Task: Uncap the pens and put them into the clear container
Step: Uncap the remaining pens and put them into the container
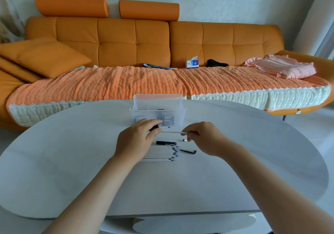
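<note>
Stock: capped slim white pens [159,154] are being staged in a row on the pale oval table [72,161], just below the left hand [134,141] | Grip: one thin white pen [171,132] is being held level, its black cap end gripped by curled left fingers and its tail pinched by the right hand [204,137], likely for a straight pull | Target: ribbed clear plastic container [178,118] is being stationed just beyond both hands, probably for short drops

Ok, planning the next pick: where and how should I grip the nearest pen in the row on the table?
Probably its right end, by the black band, coming from above and the near side: the nearest pen lies flat, far side against its neighbours, near side free, left end behind the left hand.
</note>
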The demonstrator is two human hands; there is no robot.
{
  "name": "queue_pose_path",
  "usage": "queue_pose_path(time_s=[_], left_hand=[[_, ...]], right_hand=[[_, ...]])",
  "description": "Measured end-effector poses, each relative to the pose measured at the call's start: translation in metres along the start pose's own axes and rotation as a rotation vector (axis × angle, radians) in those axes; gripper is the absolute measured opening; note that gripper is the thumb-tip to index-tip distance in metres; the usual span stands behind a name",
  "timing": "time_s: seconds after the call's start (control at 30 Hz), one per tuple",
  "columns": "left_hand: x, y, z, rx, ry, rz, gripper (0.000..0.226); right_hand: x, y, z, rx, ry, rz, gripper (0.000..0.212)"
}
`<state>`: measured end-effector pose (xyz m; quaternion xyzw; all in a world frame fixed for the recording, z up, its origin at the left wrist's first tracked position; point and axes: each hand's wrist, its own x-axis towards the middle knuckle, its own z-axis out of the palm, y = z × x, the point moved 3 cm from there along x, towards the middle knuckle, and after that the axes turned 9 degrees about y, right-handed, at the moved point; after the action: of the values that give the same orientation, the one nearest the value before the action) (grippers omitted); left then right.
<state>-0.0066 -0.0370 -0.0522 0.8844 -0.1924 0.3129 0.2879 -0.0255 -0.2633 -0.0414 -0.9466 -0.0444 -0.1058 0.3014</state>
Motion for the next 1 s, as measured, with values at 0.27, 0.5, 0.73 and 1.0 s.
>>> queue_pose_path(time_s=[0.27,0.5,0.73,1.0], left_hand=[[-0.002,-0.007,0.004,0.041,-0.055,-0.035,0.014],[-0.002,-0.011,0.003,0.014,-0.1,-0.042,0.016],[-0.002,-0.01,0.001,-0.005,-0.145,-0.06,0.018],[-0.004,-0.004,0.0,0.025,-0.251,-0.011,0.027]], right_hand=[[0.0,0.001,0.001,0.033,0.037,0.045,0.032],[-0.001,-0.001,0.0,0.047,0.053,0.049,0.032],[0.0,-0.003,0.002,0.045,0.037,0.033,0.032],[-0.001,-0.011,0.004,0.037,0.043,-0.033,0.025]])
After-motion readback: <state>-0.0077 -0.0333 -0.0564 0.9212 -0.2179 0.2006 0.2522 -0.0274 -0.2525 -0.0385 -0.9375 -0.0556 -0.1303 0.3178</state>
